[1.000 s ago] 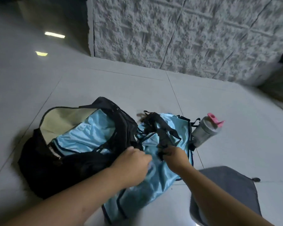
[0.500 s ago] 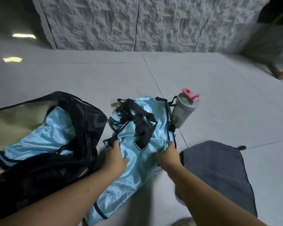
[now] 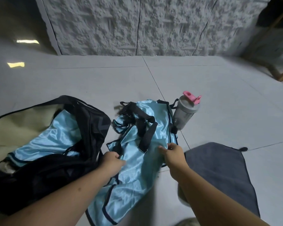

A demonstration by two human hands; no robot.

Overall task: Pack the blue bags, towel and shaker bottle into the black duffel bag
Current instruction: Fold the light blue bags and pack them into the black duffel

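you pinch the second blue bag point(image 3: 134, 160) on the floor at both edges, left hand point(image 3: 112, 160) and right hand point(image 3: 172, 152), probably to gather it. the black duffel bag point(image 3: 82, 121) lies open at left, already holding one blue bag point(image 3: 51, 141). shaker bottle point(image 3: 185, 113) and towel point(image 3: 219, 170) wait at right.

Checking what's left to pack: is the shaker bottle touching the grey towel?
Apart. The head view shows bare floor tile between the shaker bottle and the grey towel.

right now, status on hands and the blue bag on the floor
Left hand and right hand both grip second blue bag on floor. First blue bag already inside black duffel bag. Nothing in the way.
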